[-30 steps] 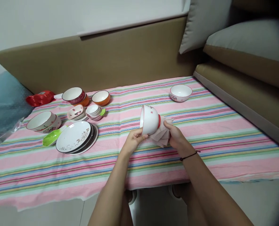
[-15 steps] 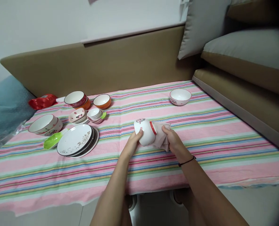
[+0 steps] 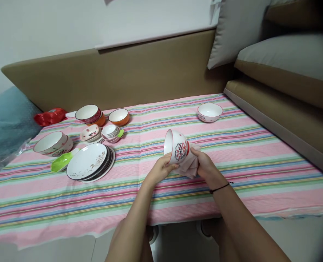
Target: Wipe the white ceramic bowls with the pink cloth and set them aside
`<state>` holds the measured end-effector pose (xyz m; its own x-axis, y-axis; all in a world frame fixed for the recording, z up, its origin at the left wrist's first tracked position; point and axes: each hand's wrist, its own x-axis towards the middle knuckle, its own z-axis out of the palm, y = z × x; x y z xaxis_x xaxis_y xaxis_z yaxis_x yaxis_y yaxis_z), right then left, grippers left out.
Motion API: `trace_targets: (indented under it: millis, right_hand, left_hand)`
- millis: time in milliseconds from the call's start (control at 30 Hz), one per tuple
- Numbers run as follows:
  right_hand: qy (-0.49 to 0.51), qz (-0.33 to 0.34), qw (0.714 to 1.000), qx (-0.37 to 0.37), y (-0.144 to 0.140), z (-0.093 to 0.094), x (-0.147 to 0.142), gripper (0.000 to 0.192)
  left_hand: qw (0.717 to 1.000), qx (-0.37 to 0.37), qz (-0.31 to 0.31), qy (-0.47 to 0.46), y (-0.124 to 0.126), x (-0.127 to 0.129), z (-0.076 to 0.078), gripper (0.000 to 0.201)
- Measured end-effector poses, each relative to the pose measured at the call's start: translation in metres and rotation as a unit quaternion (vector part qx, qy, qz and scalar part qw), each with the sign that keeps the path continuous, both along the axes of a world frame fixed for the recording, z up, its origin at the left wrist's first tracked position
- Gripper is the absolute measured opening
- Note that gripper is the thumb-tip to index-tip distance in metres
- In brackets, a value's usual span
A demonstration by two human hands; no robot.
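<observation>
A white bowl [image 3: 180, 142] with a red rim, a red-and-black printed pattern and a red band at its foot is tilted on its side above the cloth-covered surface, its mouth toward the left. Fingers and thumb of my left hand [image 3: 159, 171] grip its rim from the lower left. My right hand [image 3: 207, 166], with a dark cord on the wrist, is closed on a pale pink cloth [image 3: 191, 168] held against the bowl's foot and underside. Some right fingers are hidden behind the cloth.
A striped tablecloth [image 3: 128, 198] covers the surface. Stacked plates [image 3: 86, 162], a green dish [image 3: 62, 162], patterned bowls [image 3: 51, 143], small dishes [image 3: 111, 131] and an orange bowl [image 3: 119, 117] stand left. Another white bowl [image 3: 210, 112] sits back right, near cushions [image 3: 284, 58].
The held bowl has turned, so its mouth and the printed pattern now face me more. It has shifted slightly right, and my left hand has moved lower along its rim.
</observation>
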<state>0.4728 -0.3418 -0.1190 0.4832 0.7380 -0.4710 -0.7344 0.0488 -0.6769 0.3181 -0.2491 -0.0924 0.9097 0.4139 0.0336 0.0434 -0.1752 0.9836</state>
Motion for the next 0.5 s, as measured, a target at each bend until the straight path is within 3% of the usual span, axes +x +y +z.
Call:
trace_targets:
  millis: [100,200,367,500]
  right_hand:
    - [0.005,-0.013,1.0,0.005,0.002,-0.001,-0.002,0.017]
    - [-0.022,-0.044,0.999,-0.011,0.005,0.003,-0.005,0.013]
    - [-0.108,-0.041,0.993,-0.005,0.005,0.013,-0.012,0.015]
    - [-0.178,-0.031,0.984,-0.013,0.003,0.015,-0.013,0.025]
  left_hand:
    - [0.999,0.028,-0.02,-0.005,0.0,0.001,0.004,0.017]
    - [0.999,-0.021,-0.046,-0.005,-0.001,0.001,0.009,0.028]
    - [0.98,-0.185,0.076,-0.007,-0.005,-0.001,0.009,0.041]
    - [0.978,-0.193,0.072,-0.01,-0.009,-0.003,0.009,0.037]
